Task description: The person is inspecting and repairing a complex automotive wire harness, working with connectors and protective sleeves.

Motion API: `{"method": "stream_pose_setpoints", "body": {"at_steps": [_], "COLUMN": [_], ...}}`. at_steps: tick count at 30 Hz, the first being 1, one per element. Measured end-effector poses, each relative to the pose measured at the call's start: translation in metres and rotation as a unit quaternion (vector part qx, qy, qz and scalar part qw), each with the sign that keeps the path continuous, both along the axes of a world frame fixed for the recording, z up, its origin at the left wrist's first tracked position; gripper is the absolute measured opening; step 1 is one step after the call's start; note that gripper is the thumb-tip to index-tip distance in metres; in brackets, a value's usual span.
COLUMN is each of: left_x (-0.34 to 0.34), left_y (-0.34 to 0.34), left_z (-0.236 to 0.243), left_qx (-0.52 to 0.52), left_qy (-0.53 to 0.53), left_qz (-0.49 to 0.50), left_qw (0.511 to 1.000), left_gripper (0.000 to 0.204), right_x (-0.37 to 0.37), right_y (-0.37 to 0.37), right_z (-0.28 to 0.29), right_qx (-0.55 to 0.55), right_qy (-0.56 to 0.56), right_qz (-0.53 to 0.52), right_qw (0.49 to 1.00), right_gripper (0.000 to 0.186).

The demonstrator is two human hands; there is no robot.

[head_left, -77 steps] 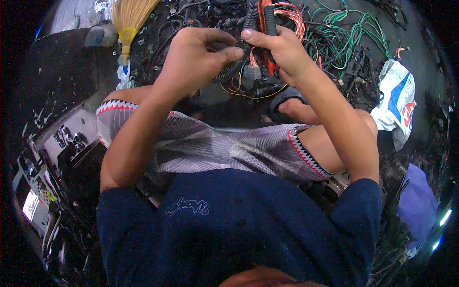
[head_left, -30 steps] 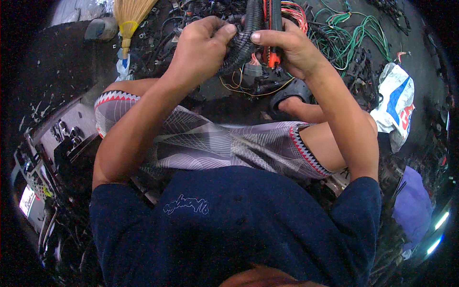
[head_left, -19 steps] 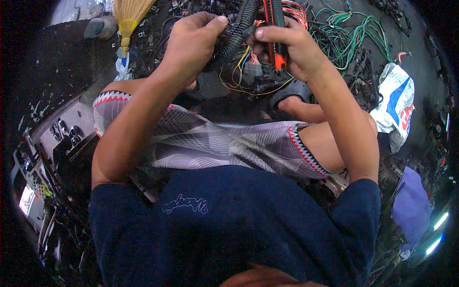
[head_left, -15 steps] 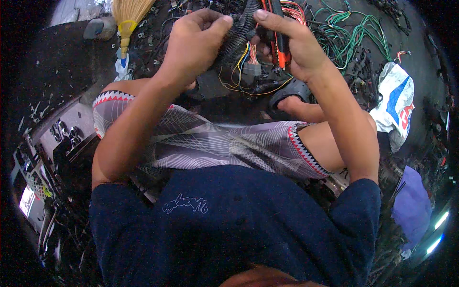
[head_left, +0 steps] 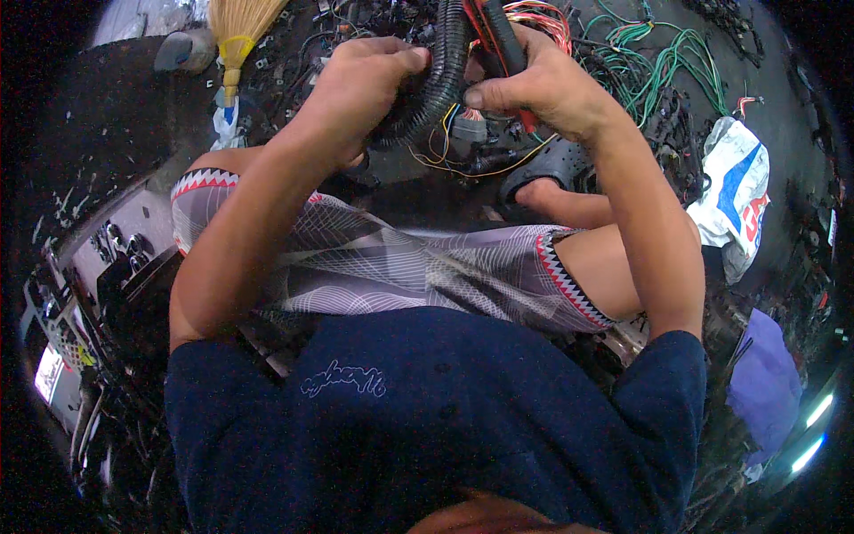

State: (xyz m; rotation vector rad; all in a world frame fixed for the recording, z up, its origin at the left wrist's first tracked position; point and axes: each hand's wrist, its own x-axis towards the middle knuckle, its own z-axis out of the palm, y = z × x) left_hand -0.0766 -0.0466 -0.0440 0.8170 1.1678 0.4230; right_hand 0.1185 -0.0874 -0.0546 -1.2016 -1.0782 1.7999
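A black corrugated tube (head_left: 451, 67) curves down between my hands. My left hand (head_left: 365, 89) is closed around its left side, thumb uppermost, with the fingertips hidden behind it. In my right hand (head_left: 556, 93) is a long red-and-black tool (head_left: 498, 36), gripped along its length; its exact kind is not clear. The right thumb points left, close to the tube. Below the hands, a grey connector (head_left: 470, 127) with thin coloured wires lies among the wiring.
Green wires (head_left: 672, 67) lie in loops at the far right, beside red and white wires (head_left: 543, 20). A straw broom (head_left: 240, 40) lies at the far left. A white plastic sack (head_left: 734, 191) rests by my right knee, and a purple cloth (head_left: 765, 383) sits lower right.
The tube now stands more upright, its lower bend showing beside my left hand. My left hand has dropped slightly. The right hand has turned, its thumb swinging down and toward the tube.
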Motion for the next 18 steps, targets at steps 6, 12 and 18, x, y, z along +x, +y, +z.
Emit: {"method": "stream_pose_setpoints", "body": {"at_steps": [6, 12, 18], "left_x": [-0.01, -0.009, -0.009], "left_y": [0.002, -0.003, -0.011], "left_z": [-0.02, -0.019, -0.004], "left_qx": [-0.005, -0.144, 0.322], "left_qy": [0.015, -0.055, 0.208], "left_qz": [-0.141, -0.055, -0.239], "left_qw": [0.99, 0.987, 0.892], "left_gripper": [0.027, 0.031, 0.046], "right_x": [0.005, 0.013, 0.02], "right_y": [0.006, 0.011, 0.012], "right_z": [-0.002, 0.002, -0.013], "right_qx": [0.08, 0.069, 0.049], "right_qy": [-0.141, -0.217, -0.249], "right_qz": [0.082, 0.137, 0.001], "right_qw": [0.983, 0.964, 0.967], "right_gripper": [0.052, 0.055, 0.046]}}
